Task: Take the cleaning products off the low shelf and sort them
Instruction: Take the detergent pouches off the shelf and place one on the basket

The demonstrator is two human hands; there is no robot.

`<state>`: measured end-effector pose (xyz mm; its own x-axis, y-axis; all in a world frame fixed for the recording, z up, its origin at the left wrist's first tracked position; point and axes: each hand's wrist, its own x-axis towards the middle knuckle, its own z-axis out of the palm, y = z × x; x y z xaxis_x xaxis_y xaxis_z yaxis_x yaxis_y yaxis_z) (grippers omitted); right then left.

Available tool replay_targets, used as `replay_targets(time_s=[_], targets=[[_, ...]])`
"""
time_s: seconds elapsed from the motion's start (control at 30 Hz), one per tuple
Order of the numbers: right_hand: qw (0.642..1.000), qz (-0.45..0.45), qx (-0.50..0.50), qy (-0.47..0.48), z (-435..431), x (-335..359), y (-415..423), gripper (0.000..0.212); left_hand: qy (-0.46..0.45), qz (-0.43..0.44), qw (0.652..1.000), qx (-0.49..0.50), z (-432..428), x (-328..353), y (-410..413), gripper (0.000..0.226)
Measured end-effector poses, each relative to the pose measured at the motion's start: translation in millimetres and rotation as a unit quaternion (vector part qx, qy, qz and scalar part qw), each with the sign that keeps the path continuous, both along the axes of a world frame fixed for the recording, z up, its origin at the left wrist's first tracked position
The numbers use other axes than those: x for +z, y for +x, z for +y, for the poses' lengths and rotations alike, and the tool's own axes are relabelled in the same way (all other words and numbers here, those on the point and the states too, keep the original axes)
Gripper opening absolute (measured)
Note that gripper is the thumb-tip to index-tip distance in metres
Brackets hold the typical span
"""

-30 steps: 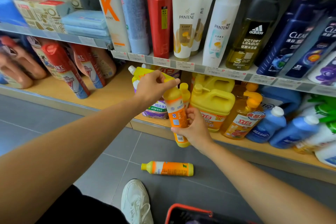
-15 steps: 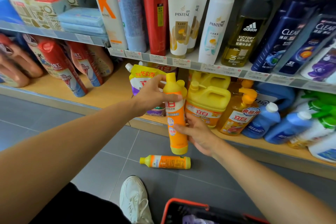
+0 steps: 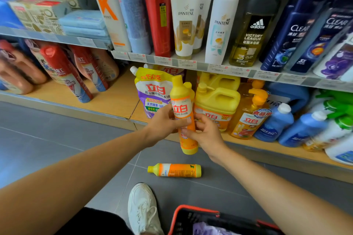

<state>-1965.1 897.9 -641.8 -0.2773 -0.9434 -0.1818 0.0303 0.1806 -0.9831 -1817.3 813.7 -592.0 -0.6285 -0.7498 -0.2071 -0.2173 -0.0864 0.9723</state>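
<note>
I hold an upright yellow and orange dish soap bottle (image 3: 182,108) in front of the low wooden shelf (image 3: 114,101). My left hand (image 3: 162,124) grips its middle from the left. My right hand (image 3: 206,133) holds it lower down from the right with fingers curled on it. A second bottle of the same kind (image 3: 175,170) lies on its side on the grey floor below. On the low shelf stand a yellow and purple refill pouch (image 3: 152,89), a yellow jug (image 3: 217,101), an orange pump bottle (image 3: 248,118) and blue bottles (image 3: 275,124).
A red-rimmed basket (image 3: 191,213) sits at the bottom edge near my white shoe (image 3: 143,208). Red-capped bottles (image 3: 63,74) lean at the left of the low shelf. The upper shelf (image 3: 191,63) carries shampoo bottles. Green spray bottles (image 3: 340,108) crowd the far right.
The bottle has come off the shelf and down toward me, staying upright. My left hand slid from its cap to its middle, and my right hand shifted on its lower part.
</note>
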Motion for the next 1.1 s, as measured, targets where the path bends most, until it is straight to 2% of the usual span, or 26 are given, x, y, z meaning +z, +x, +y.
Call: replay_targets(time_s=[0.1, 0.2, 0.27, 0.33, 0.4, 0.5, 0.63, 0.83, 1.1], targets=[[0.991, 0.111, 0.072, -0.002, 2, 3, -9, 0.053, -0.058, -0.042, 0.997, 0.028, 2, -7, -1, 0.043], [0.958, 0.269, 0.099, -0.014, 1, 14, -24, 0.063, -0.095, -0.08, 0.99, 0.064, -2, -14, -2, 0.052], [0.917, 0.389, 0.067, -0.054, -1, 26, -39, 0.054, -0.116, -0.101, 0.985, 0.081, -7, -18, -5, 0.054], [0.855, 0.508, 0.02, -0.096, -5, 40, -55, 0.05, -0.128, -0.114, 0.98, 0.096, -12, -24, -9, 0.052], [0.804, 0.583, -0.008, -0.117, -9, 51, -71, 0.057, -0.12, -0.114, 0.98, 0.115, -14, -31, -15, 0.048], [0.747, 0.662, 0.01, -0.059, -18, 62, -91, 0.081, -0.102, -0.103, 0.979, 0.146, -17, -47, -26, 0.038], [0.707, 0.7, 0.085, 0.053, -29, 52, -108, 0.102, -0.112, -0.074, 0.976, 0.171, -17, -66, -36, 0.039], [0.682, 0.727, 0.074, 0.038, -34, 41, -114, 0.105, -0.106, -0.033, 0.976, 0.19, -17, -82, -49, 0.038], [0.697, 0.714, 0.07, 0.019, -30, 39, -114, 0.102, -0.106, -0.037, 0.974, 0.198, -33, -87, -59, 0.035]])
